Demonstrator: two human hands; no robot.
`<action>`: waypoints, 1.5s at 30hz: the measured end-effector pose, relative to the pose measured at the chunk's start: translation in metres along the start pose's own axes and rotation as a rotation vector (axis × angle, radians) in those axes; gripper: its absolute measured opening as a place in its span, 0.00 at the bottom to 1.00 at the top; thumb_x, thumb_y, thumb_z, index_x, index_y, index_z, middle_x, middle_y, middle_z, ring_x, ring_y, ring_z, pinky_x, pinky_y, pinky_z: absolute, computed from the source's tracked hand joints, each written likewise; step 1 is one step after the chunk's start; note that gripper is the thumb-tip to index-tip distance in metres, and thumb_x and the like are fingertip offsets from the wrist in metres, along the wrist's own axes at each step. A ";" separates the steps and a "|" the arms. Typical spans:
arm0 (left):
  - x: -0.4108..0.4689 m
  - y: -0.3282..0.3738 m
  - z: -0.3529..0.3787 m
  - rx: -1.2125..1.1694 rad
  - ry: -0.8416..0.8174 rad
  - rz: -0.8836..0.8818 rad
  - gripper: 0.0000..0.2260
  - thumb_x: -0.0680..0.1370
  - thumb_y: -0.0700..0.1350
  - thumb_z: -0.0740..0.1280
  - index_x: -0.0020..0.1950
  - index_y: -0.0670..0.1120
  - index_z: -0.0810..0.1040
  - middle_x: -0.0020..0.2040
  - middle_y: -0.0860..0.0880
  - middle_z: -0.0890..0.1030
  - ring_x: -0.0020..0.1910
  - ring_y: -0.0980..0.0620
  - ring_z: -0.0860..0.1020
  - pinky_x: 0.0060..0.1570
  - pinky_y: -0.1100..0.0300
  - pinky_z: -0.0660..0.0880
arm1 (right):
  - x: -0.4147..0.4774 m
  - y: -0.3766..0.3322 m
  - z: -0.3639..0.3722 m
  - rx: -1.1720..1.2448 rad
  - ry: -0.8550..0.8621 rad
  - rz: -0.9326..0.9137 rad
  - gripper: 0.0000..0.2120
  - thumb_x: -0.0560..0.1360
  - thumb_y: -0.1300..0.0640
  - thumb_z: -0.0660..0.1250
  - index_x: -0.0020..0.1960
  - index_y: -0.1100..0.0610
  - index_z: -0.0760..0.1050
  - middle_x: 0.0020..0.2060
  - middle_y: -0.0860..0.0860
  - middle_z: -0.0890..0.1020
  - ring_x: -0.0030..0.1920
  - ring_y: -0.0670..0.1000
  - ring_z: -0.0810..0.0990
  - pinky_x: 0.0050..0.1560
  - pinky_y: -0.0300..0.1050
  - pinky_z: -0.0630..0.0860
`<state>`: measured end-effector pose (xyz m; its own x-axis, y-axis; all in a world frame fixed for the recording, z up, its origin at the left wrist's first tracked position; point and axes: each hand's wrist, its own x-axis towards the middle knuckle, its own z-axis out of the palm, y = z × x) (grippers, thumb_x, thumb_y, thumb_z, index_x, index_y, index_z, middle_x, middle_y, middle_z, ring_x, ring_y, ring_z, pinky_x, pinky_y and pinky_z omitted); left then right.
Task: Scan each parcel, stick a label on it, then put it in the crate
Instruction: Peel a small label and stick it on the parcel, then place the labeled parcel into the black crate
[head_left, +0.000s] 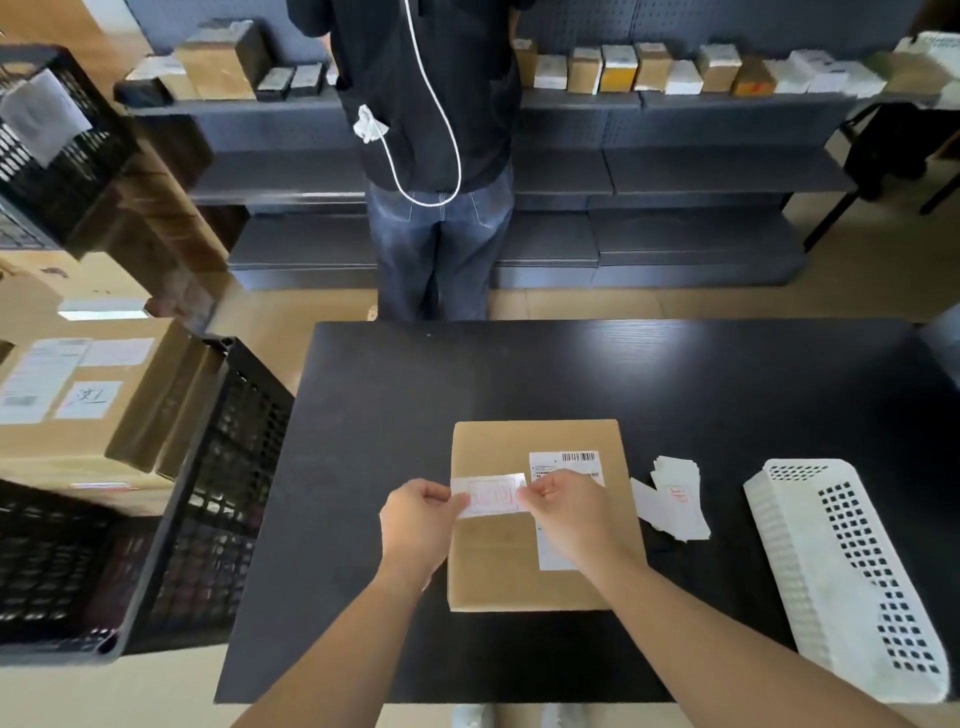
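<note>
**Just above the parcel, a label pinched at both ends**

Flat on the matt black counter (389, 415) lies a brown rectangular cardboard parcel (498, 571). A white printed shipping sheet with a barcode (569, 462) sits on its right half. Over the parcel's upper left part, a small white rectangular label with red print (491, 496) is held level between two hands. The left hand (415, 525) pinches its left end and the right hand (566, 512) its right end, with the fingers (530, 493) of each clenched on the paper. Whether the label touches the cardboard cannot be told.

Near the parcel's right side lies a loose heap of white paper slips (675, 499), and further right a white perforated plastic basket (831, 571). Left of the parcel, against the counter's edge, stands a black plastic lattice crate (218, 493), with a large brown carton bearing paper sheets (78, 415) beyond it. Past the counter's far edge from the parcel, a person in a dark top and jeans (441, 104) stands back turned at dark grey shelving (675, 171) lined with small boxes.
</note>
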<state>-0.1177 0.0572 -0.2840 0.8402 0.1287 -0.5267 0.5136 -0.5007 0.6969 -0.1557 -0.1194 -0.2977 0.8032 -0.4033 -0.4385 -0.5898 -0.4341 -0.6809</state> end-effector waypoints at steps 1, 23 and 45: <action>0.005 -0.002 0.002 0.032 0.005 0.014 0.06 0.74 0.46 0.76 0.43 0.48 0.81 0.40 0.53 0.83 0.40 0.56 0.80 0.34 0.64 0.72 | 0.003 0.002 0.004 -0.009 0.011 -0.002 0.06 0.77 0.54 0.72 0.48 0.56 0.84 0.39 0.41 0.80 0.39 0.38 0.76 0.36 0.25 0.69; 0.038 -0.039 0.019 0.452 0.042 0.513 0.11 0.76 0.48 0.74 0.58 0.55 0.81 0.50 0.57 0.73 0.51 0.52 0.72 0.55 0.54 0.69 | 0.018 0.030 0.026 -0.214 0.020 -0.284 0.15 0.77 0.54 0.74 0.64 0.50 0.82 0.47 0.44 0.73 0.50 0.46 0.74 0.51 0.37 0.70; -0.003 -0.063 0.032 -0.095 -0.286 0.004 0.14 0.78 0.53 0.71 0.59 0.63 0.70 0.59 0.61 0.79 0.56 0.58 0.80 0.58 0.53 0.79 | -0.009 0.101 -0.037 0.116 0.107 0.297 0.38 0.77 0.43 0.72 0.80 0.47 0.58 0.76 0.50 0.67 0.74 0.57 0.69 0.71 0.64 0.71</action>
<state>-0.1580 0.0612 -0.3419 0.7662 -0.1260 -0.6301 0.5354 -0.4170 0.7344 -0.2260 -0.1897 -0.3410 0.5804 -0.5837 -0.5679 -0.7784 -0.1926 -0.5975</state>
